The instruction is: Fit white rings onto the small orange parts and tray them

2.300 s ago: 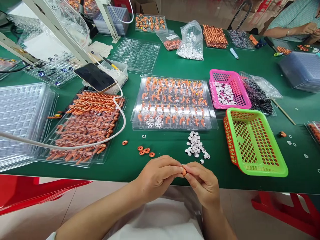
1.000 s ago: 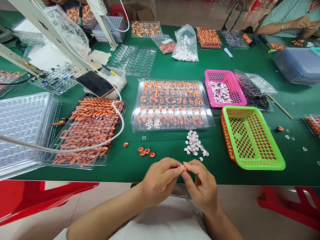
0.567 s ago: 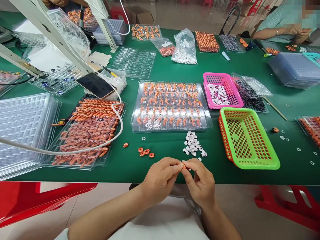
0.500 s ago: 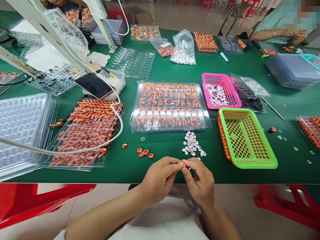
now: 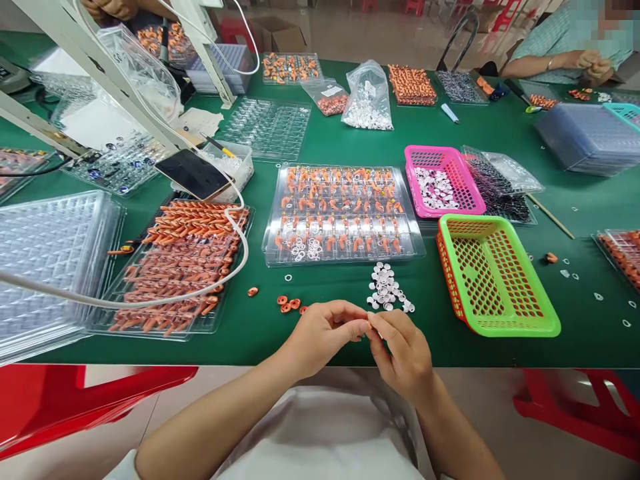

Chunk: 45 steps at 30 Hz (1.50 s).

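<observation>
Just above the table's near edge, my left hand (image 5: 320,340) and my right hand (image 5: 404,352) meet fingertip to fingertip. Both are closed in a pinch on a small orange plastic piece (image 5: 369,325), mostly hidden by the fingers. Right behind them lies a loose pile of small white discs with black spots (image 5: 386,288), like googly eyes. Several orange oval pieces with holes (image 5: 286,305) rest to the left, partly behind my left hand. Farther back is a clear compartment tray (image 5: 345,213) with curved orange parts and a heap of small white rings (image 5: 306,249).
A green basket (image 5: 543,320) nested in a red one stands right, a pink basket (image 5: 470,175) of white discs behind it. At left are a tray of orange parts (image 5: 170,280), stacked clear trays (image 5: 50,247) and a white cable (image 5: 200,290). A co-worker (image 5: 570,60) sits opposite.
My hands have turned slightly around the orange piece, with the left fingers now curled higher over it. Less of the piece shows. The view has shifted slightly.
</observation>
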Each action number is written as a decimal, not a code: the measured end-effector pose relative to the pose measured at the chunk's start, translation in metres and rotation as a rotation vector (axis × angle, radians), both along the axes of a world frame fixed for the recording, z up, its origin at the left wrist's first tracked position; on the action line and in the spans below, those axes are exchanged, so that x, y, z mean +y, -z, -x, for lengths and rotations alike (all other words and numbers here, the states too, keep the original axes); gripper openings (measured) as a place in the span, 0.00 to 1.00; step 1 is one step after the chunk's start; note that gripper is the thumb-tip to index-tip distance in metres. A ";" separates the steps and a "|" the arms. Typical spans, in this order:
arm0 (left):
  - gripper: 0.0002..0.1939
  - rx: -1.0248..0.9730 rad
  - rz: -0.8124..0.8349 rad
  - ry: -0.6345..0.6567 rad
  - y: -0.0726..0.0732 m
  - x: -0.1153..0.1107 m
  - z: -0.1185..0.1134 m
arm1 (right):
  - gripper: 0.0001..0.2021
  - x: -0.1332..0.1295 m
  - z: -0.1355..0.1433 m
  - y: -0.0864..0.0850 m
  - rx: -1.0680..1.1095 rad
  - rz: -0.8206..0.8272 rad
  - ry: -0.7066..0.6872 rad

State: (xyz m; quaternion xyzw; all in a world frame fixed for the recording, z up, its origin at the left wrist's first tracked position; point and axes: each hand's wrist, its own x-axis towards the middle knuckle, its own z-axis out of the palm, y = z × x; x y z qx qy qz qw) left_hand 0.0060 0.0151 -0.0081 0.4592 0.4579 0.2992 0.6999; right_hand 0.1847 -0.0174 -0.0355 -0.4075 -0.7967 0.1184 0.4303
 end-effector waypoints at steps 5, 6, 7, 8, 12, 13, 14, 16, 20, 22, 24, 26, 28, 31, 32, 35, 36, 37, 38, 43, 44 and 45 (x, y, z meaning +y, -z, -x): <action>0.10 -0.089 0.192 -0.047 0.002 0.006 0.000 | 0.28 0.004 -0.001 -0.004 -0.016 -0.009 -0.052; 0.10 -0.097 0.221 -0.059 0.002 0.007 0.000 | 0.29 0.004 -0.002 -0.004 -0.006 0.009 -0.064; 0.10 -0.107 0.247 -0.073 0.002 0.007 0.000 | 0.29 0.004 -0.002 -0.004 0.006 0.032 -0.075; 0.10 -0.119 0.271 -0.090 0.001 0.007 -0.001 | 0.29 0.004 -0.003 -0.004 0.019 0.056 -0.082; 0.11 -0.206 0.371 -0.150 0.001 0.005 -0.003 | 0.28 0.004 -0.004 -0.005 0.065 0.117 -0.088; 0.11 -0.232 0.392 -0.163 0.001 0.004 -0.004 | 0.27 0.004 -0.004 -0.006 0.072 0.125 -0.091; 0.11 -0.256 0.409 -0.173 0.002 0.004 -0.005 | 0.27 0.004 -0.004 -0.007 0.079 0.132 -0.096; 0.11 -0.301 0.432 -0.185 0.002 0.003 -0.005 | 0.27 0.003 -0.005 -0.009 0.093 0.149 -0.106; 0.10 -0.363 0.451 -0.185 0.003 0.002 -0.005 | 0.28 0.003 -0.006 -0.012 0.132 0.195 -0.123; 0.10 -0.366 0.449 -0.195 0.003 0.001 -0.005 | 0.28 0.003 -0.006 -0.013 0.163 0.227 -0.132; 0.10 -0.354 0.440 -0.204 0.002 0.000 -0.005 | 0.27 0.003 -0.005 -0.014 0.207 0.266 -0.137; 0.09 -0.334 0.415 -0.207 0.003 -0.001 -0.006 | 0.25 0.003 -0.004 -0.014 0.270 0.312 -0.132; 0.09 -0.313 0.363 -0.203 0.004 -0.002 -0.006 | 0.22 0.002 -0.002 -0.014 0.358 0.366 -0.121; 0.08 -0.283 0.250 -0.219 0.005 -0.004 -0.005 | 0.17 0.000 0.004 -0.011 0.522 0.480 -0.081; 0.07 -0.271 0.208 -0.232 0.005 -0.005 -0.005 | 0.15 -0.001 0.006 -0.009 0.578 0.525 -0.061; 0.05 -0.213 0.046 -0.260 0.005 -0.008 -0.004 | 0.10 -0.003 0.013 -0.001 0.728 0.633 -0.010; 0.04 -0.187 -0.023 -0.260 0.005 -0.009 -0.003 | 0.10 -0.004 0.015 0.002 0.771 0.652 -0.009; 0.05 -0.160 -0.096 -0.258 0.005 -0.010 -0.003 | 0.09 -0.005 0.016 0.004 0.805 0.663 -0.017; 0.06 -0.134 -0.168 -0.253 0.005 -0.011 -0.002 | 0.09 -0.006 0.017 0.007 0.830 0.665 -0.025; 0.05 -0.042 -0.398 -0.154 0.003 -0.015 0.001 | 0.11 -0.010 0.018 0.010 0.837 0.578 -0.019; 0.04 -0.024 -0.399 -0.135 0.002 -0.015 0.002 | 0.11 -0.011 0.018 0.009 0.822 0.552 -0.013; 0.04 -0.010 -0.384 -0.126 0.001 -0.016 0.003 | 0.12 -0.012 0.018 0.008 0.801 0.527 -0.006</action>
